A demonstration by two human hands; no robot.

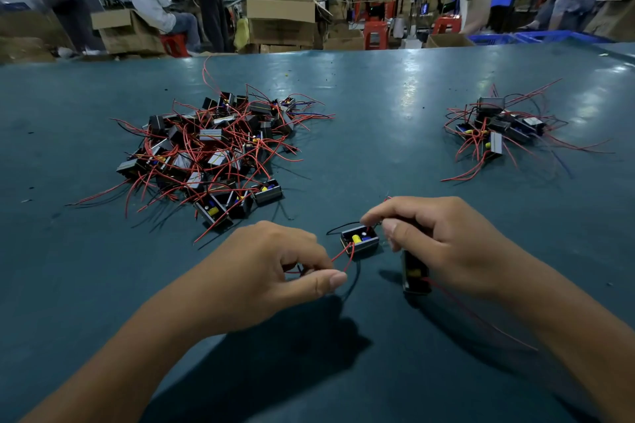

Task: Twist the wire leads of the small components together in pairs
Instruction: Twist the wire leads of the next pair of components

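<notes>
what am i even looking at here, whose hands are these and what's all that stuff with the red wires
There is no machine here. One camera worn on a person's head looks forward and down, so the two bare hands belong to the wearer.

They work at a dark green table. On it, to the left, lies a big pile of small black box components with red wire leads; a smaller pile lies to the right.

The left hand pinches red leads running from one small component between the hands. The right hand pinches wire near that component, and a second component hangs under it, partly hidden by the hand.

Behind the table, other people work among cardboard boxes and red stools.
</notes>
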